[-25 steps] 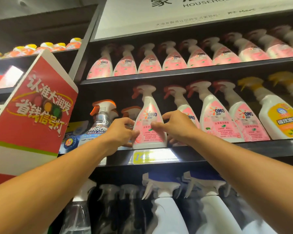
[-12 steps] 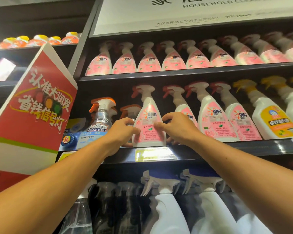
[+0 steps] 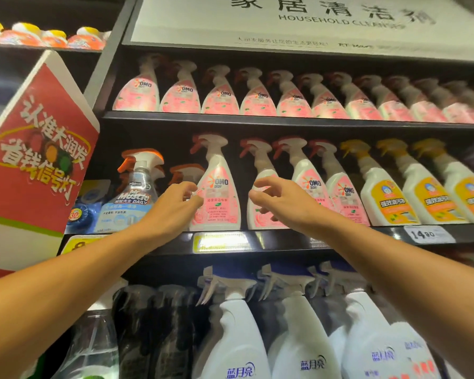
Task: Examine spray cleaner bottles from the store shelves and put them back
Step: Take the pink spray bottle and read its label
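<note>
A pink OMO spray bottle (image 3: 219, 192) with a red trigger stands upright at the front of the middle shelf (image 3: 285, 237). My left hand (image 3: 173, 206) is at its left side, fingertips touching the label's edge, fingers loosely curled. My right hand (image 3: 282, 201) hovers just right of the bottle with fingers spread, apart from it and in front of the neighbouring pink OMO bottle (image 3: 260, 212). Neither hand holds anything.
More pink OMO bottles (image 3: 257, 97) fill the top shelf. A Mr Muscle bottle (image 3: 137, 192) stands to the left, yellow-label bottles (image 3: 389, 198) to the right, white bottles (image 3: 238, 340) below. A red promotional sign (image 3: 36, 160) juts out at left.
Both hands gripped the pink OMO bottle on the shelf before. Now the right hand has let go and pulled away rightward, and the left hand's grip has loosened.
</note>
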{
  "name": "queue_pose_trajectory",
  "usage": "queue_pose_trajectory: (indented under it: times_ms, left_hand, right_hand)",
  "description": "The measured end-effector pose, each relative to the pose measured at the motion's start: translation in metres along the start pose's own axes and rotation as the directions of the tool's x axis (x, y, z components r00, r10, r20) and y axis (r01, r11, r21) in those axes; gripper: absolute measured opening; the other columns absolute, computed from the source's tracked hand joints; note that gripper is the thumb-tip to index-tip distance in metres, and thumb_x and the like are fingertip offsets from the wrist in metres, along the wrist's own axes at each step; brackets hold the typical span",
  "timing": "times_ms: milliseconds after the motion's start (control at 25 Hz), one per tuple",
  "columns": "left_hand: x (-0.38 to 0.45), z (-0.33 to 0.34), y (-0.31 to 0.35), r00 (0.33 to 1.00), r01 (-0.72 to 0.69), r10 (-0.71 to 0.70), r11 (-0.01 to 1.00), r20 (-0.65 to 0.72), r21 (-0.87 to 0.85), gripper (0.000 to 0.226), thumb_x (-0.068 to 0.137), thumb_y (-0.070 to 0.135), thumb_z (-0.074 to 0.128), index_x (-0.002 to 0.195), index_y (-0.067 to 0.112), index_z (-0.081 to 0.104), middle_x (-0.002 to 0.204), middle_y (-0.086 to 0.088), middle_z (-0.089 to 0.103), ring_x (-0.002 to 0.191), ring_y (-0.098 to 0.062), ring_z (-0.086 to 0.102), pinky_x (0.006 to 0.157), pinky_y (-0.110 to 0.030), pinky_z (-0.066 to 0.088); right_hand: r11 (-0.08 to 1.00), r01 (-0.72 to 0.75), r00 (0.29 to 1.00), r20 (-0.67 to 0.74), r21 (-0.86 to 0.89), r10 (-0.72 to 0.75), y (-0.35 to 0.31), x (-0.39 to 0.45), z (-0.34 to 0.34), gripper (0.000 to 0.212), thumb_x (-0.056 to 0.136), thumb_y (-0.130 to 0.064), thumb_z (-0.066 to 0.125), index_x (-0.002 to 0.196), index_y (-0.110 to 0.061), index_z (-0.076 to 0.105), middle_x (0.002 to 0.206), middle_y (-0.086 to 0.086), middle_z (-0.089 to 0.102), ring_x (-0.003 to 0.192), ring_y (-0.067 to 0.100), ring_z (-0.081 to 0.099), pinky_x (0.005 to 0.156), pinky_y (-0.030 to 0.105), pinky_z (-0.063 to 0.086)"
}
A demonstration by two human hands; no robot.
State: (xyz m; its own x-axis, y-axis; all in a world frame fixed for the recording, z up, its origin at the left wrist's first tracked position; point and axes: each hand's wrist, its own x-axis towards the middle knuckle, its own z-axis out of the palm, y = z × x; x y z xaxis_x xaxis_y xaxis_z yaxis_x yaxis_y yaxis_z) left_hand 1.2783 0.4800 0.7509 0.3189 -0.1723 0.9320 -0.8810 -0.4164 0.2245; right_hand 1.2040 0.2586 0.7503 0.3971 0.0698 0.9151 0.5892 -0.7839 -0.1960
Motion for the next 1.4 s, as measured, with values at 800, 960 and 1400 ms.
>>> queue_pose_trajectory:
  times_ms: [800, 960, 1400]
  left_hand:
    - [-0.031, 0.091, 0.126, 0.953, -0.136, 0.186, 0.969, 0.24, -0.207, 0.02, 0.07, 0.023, 0.058, 0.085, 0.028, 0.071, 0.073, 0.006, 0.073, 0.062, -0.003, 0.064, 0.056, -0.018, 0.048]
    - [-0.01, 0.155, 0.171, 0.968, -0.117, 0.159, 0.971, 0.195, -0.208, 0.019, 0.071, 0.022, 0.056, 0.083, 0.027, 0.07, 0.074, 0.003, 0.073, 0.066, -0.007, 0.066, 0.056, -0.02, 0.049]
    - [0.077, 0.289, 0.247, 0.988, -0.101, 0.088, 0.99, 0.126, 0.099, 0.05, 0.094, 0.02, 0.058, 0.141, 0.016, 0.045, 0.14, -0.007, 0.053, 0.115, -0.022, 0.056, 0.089, -0.033, 0.048]
  right_hand:
    - [0.999, -0.053, 0.981, -0.189, -0.01, 0.05, 0.091, -0.068, -0.185, 0.017, 0.091, -0.007, 0.061, 0.089, -0.019, 0.073, 0.076, -0.006, 0.076, 0.065, -0.002, 0.065, 0.055, 0.014, 0.049]
    - [0.997, -0.049, 0.952, -0.3, 0.052, 0.062, 0.143, -0.063, -0.259, 0.015, 0.09, -0.007, 0.062, 0.09, -0.018, 0.072, 0.076, -0.003, 0.075, 0.068, 0.008, 0.067, 0.057, 0.022, 0.049]
    - [1.0, -0.001, 0.988, -0.157, 0.004, 0.002, 0.242, -0.03, -0.297, 0.034, 0.095, -0.01, 0.057, 0.126, -0.021, 0.063, 0.103, -0.01, 0.069, 0.089, 0.008, 0.066, 0.072, 0.032, 0.059]
